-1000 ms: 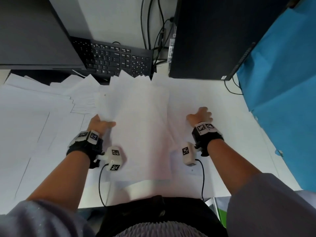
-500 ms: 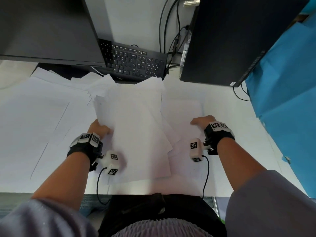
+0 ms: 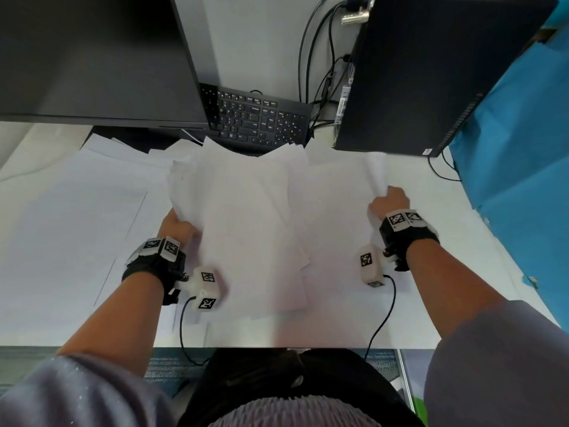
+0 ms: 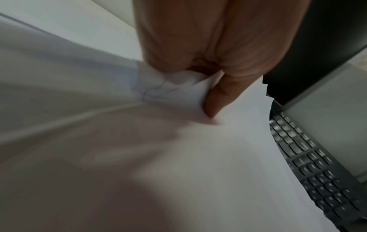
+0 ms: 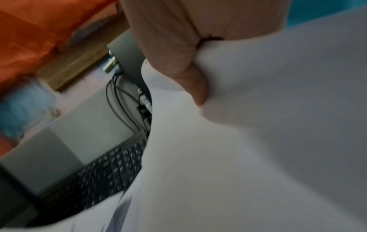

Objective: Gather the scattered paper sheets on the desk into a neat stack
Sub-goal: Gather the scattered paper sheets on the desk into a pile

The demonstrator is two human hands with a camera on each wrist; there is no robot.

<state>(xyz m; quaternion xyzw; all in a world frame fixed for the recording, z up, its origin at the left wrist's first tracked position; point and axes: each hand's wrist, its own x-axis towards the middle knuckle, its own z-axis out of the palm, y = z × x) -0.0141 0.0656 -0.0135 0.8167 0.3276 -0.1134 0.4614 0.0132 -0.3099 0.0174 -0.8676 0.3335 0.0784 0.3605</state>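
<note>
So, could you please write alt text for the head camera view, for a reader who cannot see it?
A person's left hand and right hand each grip loose white paper sheets spread over a white desk. Behind the paper lie a black keyboard, a dark monitor and a black computer tower.

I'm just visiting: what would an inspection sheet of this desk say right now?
Surface: white desk, mostly under paper.
Job's things: loose sheets fanned in the middle, not squared; more sheets lie left.
Clutter: keyboard behind the papers.
Hands: left hand grips the fan's left edge; right hand pinches a sheet.
Cables: black cables behind the desk.
Surroundings: monitor, computer, blue cloth.
</note>
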